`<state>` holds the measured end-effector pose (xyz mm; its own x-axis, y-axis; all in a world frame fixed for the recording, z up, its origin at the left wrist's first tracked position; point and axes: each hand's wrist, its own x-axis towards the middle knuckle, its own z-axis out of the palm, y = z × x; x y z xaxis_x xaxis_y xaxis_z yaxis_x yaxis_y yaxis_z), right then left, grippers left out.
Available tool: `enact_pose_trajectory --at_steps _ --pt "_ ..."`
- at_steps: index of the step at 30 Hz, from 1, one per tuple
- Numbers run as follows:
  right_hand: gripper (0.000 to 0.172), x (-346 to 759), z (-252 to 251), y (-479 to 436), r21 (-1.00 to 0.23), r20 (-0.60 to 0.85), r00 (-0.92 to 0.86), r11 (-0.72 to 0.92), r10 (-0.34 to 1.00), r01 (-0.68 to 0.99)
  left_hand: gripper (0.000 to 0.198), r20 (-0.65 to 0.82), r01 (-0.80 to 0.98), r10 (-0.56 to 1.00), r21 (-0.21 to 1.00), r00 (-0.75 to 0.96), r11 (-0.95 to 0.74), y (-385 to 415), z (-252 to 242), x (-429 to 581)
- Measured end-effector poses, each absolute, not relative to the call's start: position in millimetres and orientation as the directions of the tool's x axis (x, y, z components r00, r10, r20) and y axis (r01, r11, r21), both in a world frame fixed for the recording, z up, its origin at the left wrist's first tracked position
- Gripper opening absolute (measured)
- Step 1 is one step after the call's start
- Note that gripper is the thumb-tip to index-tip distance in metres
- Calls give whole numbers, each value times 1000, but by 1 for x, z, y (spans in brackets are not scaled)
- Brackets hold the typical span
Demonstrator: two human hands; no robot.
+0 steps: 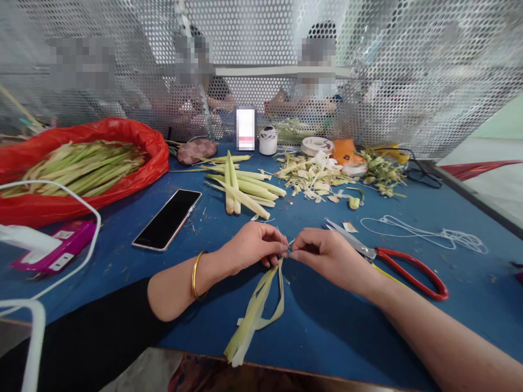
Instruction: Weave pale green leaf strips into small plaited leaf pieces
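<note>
My left hand point(263, 245), with a gold bangle on the wrist, pinches the upper end of a pale green leaf strip point(259, 305). The strip hangs toward me over the blue table, a narrow loop curling out on its right side. My right hand point(322, 253) is closed in a pinch close beside the left fingertips. A thin bit of something pale shows between the two hands; it is too small to name. Just beyond the hands lies a small pile of light green leaf pieces point(249, 188). Red-handled scissors point(376, 253) lie partly behind my right hand.
A red plastic bag point(157, 144) full of long leaves stands left. Nearby are a phone point(167, 220), a purple power strip point(67, 250) and white cable. Leaf scraps point(312, 177), a tape roll point(316, 146) and tangled white string point(445, 235) lie right. A perforated metal screen point(253, 54) stands behind.
</note>
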<state>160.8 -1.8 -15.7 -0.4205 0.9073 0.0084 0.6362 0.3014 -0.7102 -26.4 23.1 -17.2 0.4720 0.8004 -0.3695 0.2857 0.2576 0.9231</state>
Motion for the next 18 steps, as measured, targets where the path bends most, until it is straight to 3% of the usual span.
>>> enact_pose_trajectory --at_steps 7,13,18 --pt "14 158 -14 -4 -744 28 -544 381 839 549 5 -345 277 811 932 472 235 25 -19 -28" --pt "12 157 -24 2 -935 -20 -347 105 938 339 6 -324 314 824 930 464 188 24 -19 -29" --pt "15 154 -30 2 -944 -34 -388 98 921 315 5 -257 350 840 933 478 86 26 -21 -30"
